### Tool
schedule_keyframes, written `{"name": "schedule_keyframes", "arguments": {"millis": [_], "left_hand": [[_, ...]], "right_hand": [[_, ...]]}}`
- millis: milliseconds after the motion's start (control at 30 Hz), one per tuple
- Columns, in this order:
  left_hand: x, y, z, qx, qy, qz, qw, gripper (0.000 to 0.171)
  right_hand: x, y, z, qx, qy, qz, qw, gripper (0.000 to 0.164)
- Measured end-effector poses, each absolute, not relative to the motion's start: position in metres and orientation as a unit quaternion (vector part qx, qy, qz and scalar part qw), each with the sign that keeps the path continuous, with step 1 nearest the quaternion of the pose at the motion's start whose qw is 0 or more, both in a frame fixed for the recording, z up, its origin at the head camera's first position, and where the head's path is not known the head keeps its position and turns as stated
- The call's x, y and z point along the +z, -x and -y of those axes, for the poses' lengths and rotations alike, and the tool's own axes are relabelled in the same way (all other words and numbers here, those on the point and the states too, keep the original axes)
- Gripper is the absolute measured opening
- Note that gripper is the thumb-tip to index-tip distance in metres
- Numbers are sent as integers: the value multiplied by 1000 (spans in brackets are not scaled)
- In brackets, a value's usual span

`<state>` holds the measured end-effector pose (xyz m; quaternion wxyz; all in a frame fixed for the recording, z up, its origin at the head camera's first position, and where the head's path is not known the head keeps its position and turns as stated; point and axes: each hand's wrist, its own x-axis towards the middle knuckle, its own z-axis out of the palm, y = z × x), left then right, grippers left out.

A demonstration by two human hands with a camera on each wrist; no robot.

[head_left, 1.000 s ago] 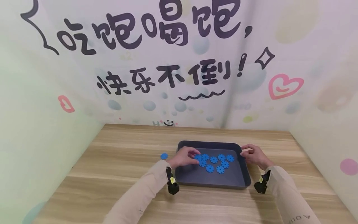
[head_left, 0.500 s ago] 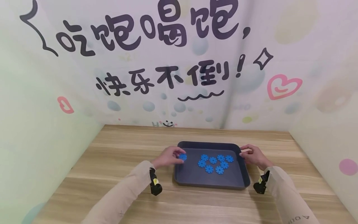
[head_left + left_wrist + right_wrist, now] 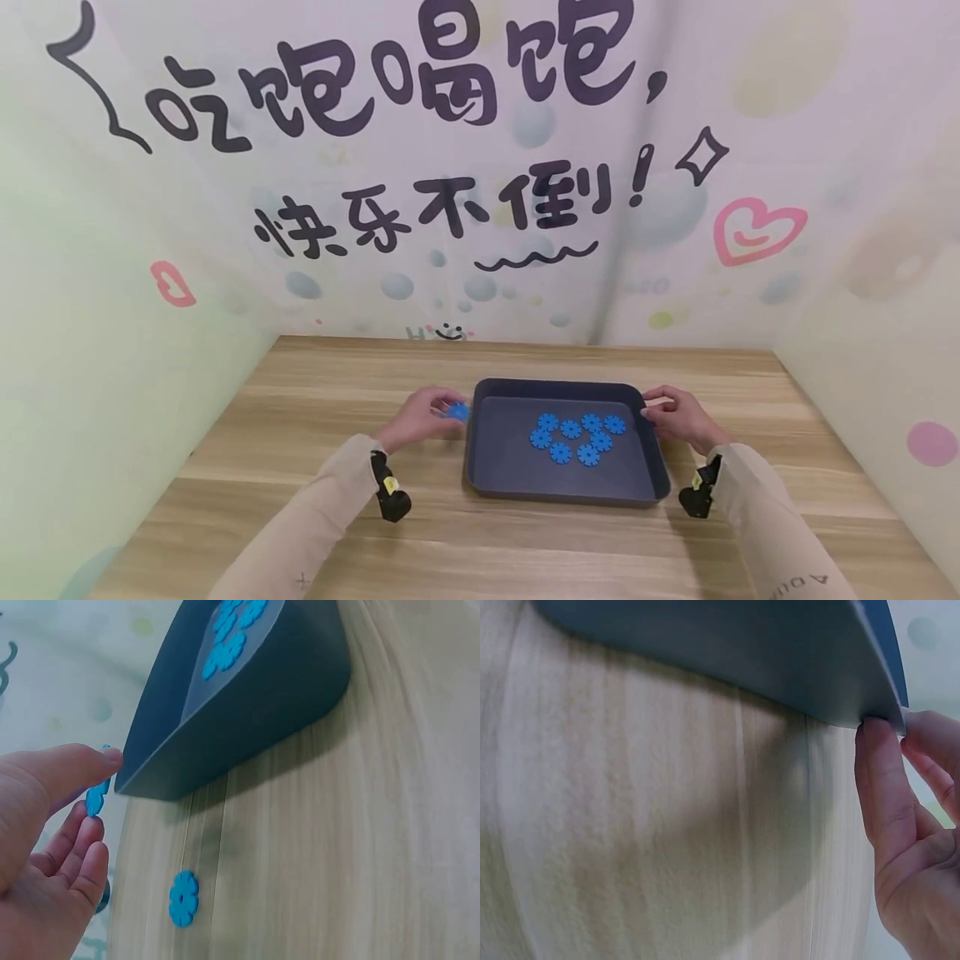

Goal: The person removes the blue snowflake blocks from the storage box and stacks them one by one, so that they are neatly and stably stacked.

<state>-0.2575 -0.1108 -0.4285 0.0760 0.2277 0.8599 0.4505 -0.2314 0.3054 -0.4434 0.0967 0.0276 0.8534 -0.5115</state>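
Observation:
Just outside the left wall of a dark grey tray (image 3: 504,471), my left hand (image 3: 417,418) pinches a notched blue disc (image 3: 458,412). The left wrist view shows that disc edge-on between thumb and fingers, near a corner of the tray. Another blue disc (image 3: 184,898) lies flat on the table below this hand; the hand hides it in the head view. My right hand (image 3: 682,419) grips the tray's right wall near the back corner. In the right wrist view its fingers (image 3: 889,780) press the outside of the wall. Several matching discs (image 3: 560,452) lie inside the tray.
The tray rests on a wood-grain table (image 3: 300,383). A pale printed curtain (image 3: 375,292) with large black characters closes off the back, and pale panels stand at both sides. Each wrist carries a small black camera (image 3: 392,487).
My left hand has moved left from over the discs, carrying one disc out past the tray's left wall. The lone disc on the table is now hidden in the head view. My right hand stays put.

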Motion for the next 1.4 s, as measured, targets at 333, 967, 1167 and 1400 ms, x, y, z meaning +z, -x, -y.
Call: {"name": "schedule_keyframes", "arguments": {"millis": [333,967,1167,1400], "left_hand": [[-444,261,125,453,-179,-872,39,33],[-468,264,137,447,-121,-886,23,33],[-470,266,135,451,-120,-884,22,33],[-472,266,131,439,-124,-890,22,33]], "right_hand": [[-444,232,-305,-523,-22,-847,91,35],[-443,231,-305,-520,-15,-849,91,36],[-442,231,-305,-515,-12,-852,90,36],[-442,231,-305,-517,-14,-851,91,36]]}}
